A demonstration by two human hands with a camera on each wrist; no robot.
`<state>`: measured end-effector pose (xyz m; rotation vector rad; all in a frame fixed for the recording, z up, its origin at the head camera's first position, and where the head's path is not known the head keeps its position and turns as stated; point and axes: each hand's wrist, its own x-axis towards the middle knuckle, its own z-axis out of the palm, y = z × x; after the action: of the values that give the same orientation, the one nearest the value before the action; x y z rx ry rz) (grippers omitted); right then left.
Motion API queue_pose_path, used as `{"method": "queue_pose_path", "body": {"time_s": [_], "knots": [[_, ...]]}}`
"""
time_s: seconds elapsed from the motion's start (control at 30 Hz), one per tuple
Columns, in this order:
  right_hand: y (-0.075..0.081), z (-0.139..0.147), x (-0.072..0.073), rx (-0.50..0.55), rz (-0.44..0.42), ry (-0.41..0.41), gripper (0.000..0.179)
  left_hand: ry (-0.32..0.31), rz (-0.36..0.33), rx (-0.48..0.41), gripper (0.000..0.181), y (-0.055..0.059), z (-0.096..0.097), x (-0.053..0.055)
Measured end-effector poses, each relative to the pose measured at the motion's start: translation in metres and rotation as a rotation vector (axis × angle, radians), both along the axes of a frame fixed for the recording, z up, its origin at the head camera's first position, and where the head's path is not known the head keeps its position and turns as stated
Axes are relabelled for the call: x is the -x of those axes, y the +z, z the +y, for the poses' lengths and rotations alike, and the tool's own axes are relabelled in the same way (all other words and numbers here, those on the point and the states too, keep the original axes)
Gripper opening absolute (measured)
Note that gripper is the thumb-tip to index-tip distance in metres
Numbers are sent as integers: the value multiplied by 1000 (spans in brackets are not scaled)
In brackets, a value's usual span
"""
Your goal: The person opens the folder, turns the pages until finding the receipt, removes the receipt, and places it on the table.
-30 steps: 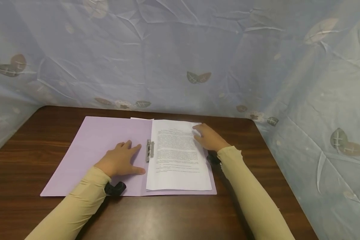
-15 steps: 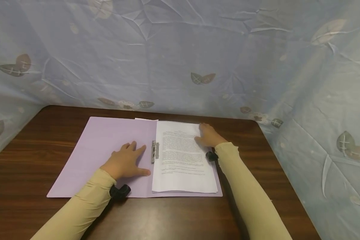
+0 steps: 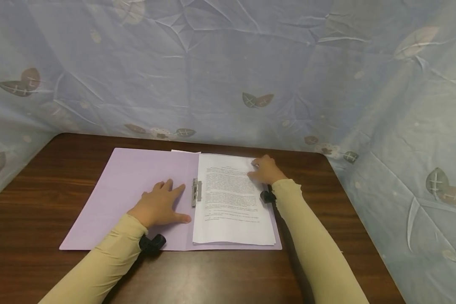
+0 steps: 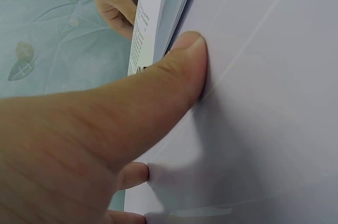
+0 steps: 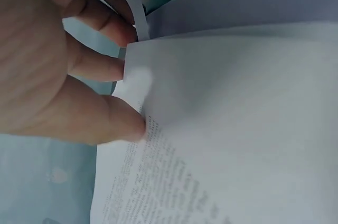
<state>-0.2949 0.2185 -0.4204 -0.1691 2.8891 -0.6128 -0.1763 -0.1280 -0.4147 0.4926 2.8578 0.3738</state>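
In the head view a lilac folder [image 3: 137,169] lies unfolded on the table. A metal clip [image 3: 196,192] near its fold holds the left edge of a stack of printed paper sheets [image 3: 232,202]. My left hand [image 3: 159,206] rests on the folder's left cover with its fingers spread; its thumb [image 4: 190,55] lies close to the fold in the left wrist view. At the stack's upper right is my right hand [image 3: 267,171]. In the right wrist view its thumb [image 5: 127,121] touches the printed top sheet, and its bent fingers [image 5: 103,65] meet the sheets' edge without a visible pinch.
Dark wooden table [image 3: 220,274] surrounds the folder. A white paper edge [image 3: 185,151] sticks out beyond the folder's far side. Pale curtain fabric [image 3: 213,76] with leaf prints hangs behind the table and along its sides.
My right hand has drawn slightly right toward the stack's upper right edge, its fingers now more bent. The left hand stays in place on the folder. The head view has shifted slightly.
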Motion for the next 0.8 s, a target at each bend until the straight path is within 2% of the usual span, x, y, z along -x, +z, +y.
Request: {"method": "queue_pose_path", "body": {"time_s": [0.13, 0.37, 0.63, 0.8], "knots": [[2, -3, -4, -7, 6, -42, 58, 5, -15, 6, 109, -1, 0, -1], [5, -6, -6, -110, 16, -40, 66, 1, -1, 7, 108, 2, 1, -2], [7, -7, -9, -83, 29, -71, 54, 1, -4, 0, 106, 5, 2, -3], [7, -7, -10, -140, 89, -49, 51, -3, -10, 4, 107, 7, 2, -5]]}}
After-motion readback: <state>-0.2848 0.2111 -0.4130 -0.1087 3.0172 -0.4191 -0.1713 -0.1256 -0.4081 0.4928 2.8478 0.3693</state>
